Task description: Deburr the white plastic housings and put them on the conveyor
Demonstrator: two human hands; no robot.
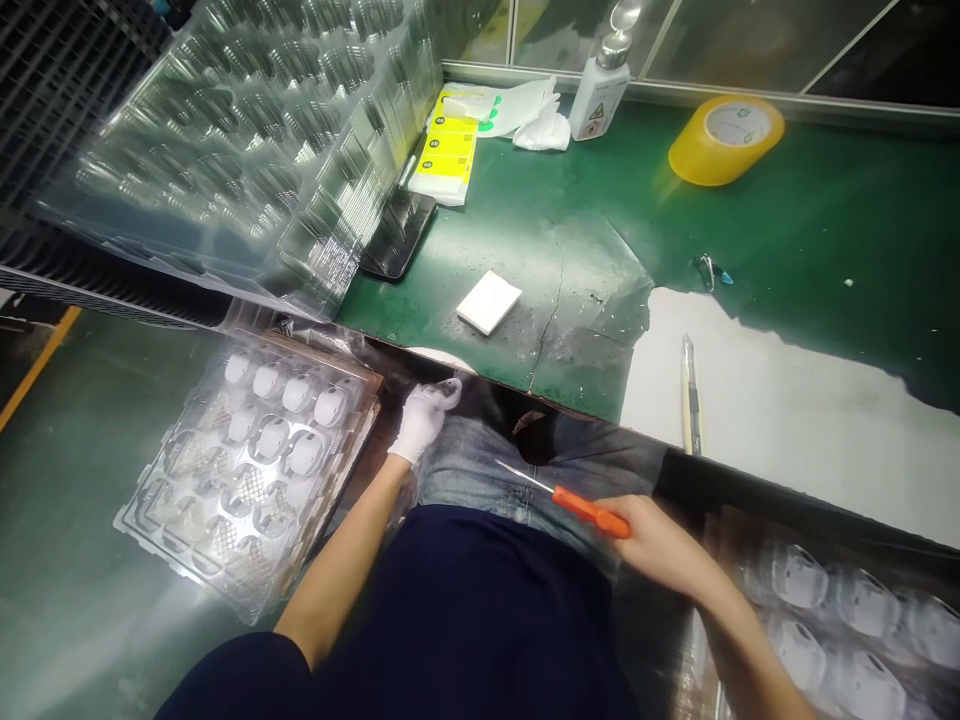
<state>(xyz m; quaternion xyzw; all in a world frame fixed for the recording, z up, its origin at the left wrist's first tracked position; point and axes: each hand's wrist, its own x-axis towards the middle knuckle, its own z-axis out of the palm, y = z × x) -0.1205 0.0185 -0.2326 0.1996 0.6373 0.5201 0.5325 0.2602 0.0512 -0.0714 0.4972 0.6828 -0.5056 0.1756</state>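
My left hand (421,418), in a white glove, is closed on a small white ring-shaped part (451,393) just below the table's front edge. My right hand (651,535), ungloved, grips the orange handle of a thin pointed tool (589,509) over my lap, its tip directed left toward the gloved hand. To the left, a clear tray (225,470) holds several white rounded parts in its upper pockets. Another tray (840,625) with similar white parts lies at the lower right, partly behind my right forearm.
On the green table (570,200) are a white pad (489,302), black phone (400,235), yellow labels (447,160), pump bottle (601,90), yellow tape roll (724,140), small cutter (711,271) and pen (691,395) on white paper. Stacked clear trays (247,130) stand at upper left.
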